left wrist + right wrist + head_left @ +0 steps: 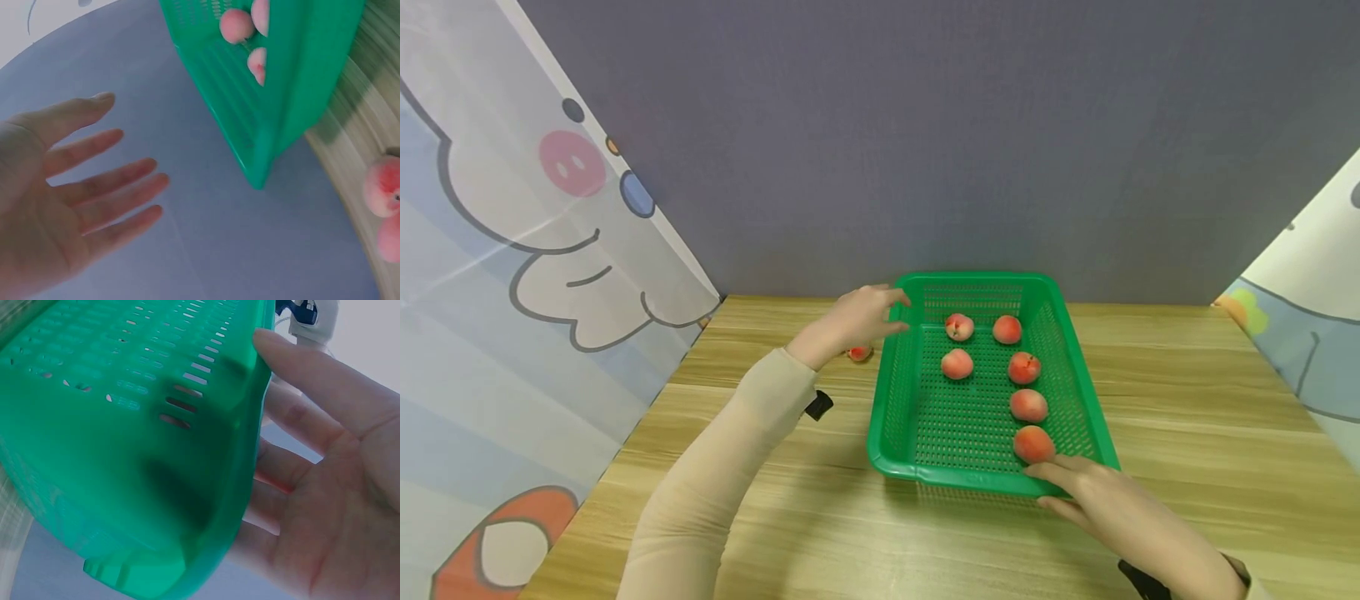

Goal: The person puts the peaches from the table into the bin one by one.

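Note:
A green plastic basket (966,477) stands on the wooden table, with several red-and-pink peaches (957,364) inside. Most of them line its right side. My left hand (867,313) hovers by the basket's far left rim, fingers spread and holding nothing; in the left wrist view it is apart from the basket. My right hand (1105,500) holds the near right corner rim, fingers over the edge and thumb (300,365) against the outer side. Its fingertips are close to the nearest peach (1034,445); whether they touch cannot be told.
Outside the basket, a peach (860,353) lies on the table (820,517), partly hidden by my left wrist; the left wrist view shows two peaches (382,187) there. A grey panel (880,150) rises behind the table, and printed cartoon curtains (490,275) hang at both sides.

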Tool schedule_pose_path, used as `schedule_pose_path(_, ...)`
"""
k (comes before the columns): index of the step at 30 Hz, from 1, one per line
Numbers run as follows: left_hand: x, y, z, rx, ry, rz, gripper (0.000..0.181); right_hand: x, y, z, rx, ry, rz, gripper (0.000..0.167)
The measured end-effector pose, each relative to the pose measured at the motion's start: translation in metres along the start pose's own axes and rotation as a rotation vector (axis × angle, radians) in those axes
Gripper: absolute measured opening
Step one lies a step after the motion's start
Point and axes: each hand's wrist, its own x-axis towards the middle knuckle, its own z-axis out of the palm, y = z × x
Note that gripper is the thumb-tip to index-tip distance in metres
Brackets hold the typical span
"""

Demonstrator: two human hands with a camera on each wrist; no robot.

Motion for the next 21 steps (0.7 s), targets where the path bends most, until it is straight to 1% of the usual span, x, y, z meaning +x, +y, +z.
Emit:
schedule_pose_path(3, -0.003, -0.010, 0.004, -0.016, 0.064, 0.023, 0.035, 0.000, 0.000, 0.000, 0.004, -0.003, -0.001, 0.030)
schedule_pose_path(5, -0.005, -0.017, 0.007, -0.026, 0.104, 0.030, 0.031, 0.000, 0.000, 0.000, -0.001, 0.007, -0.015, 0.031)
schedule_pose_path(8, -0.007, -0.027, 0.012, -0.035, 0.155, 0.029, 0.028, 0.000, 0.000, 0.001, -0.007, 0.017, -0.032, 0.032)
schedule_pose_path(11, -0.009, -0.038, 0.016, -0.066, 0.191, 0.024, 0.026, 0.000, 0.000, 0.001, -0.001, 0.006, -0.022, 0.032)
schedule_pose_path(15, -0.012, -0.052, 0.022, -0.113, 0.212, 0.000, 0.025, 0.000, 0.000, 0.000, 0.009, -0.010, 0.008, 0.030)
schedule_pose_path(18, -0.014, -0.063, 0.027, -0.130, 0.222, -0.025, 0.025, 0.000, -0.001, 0.000, 0.006, -0.002, 0.008, 0.030)
schedule_pose_path(21, -0.016, -0.074, 0.034, -0.139, 0.216, -0.053, 0.026, 0.000, -0.001, 0.000, -0.003, 0.012, 0.000, 0.031)
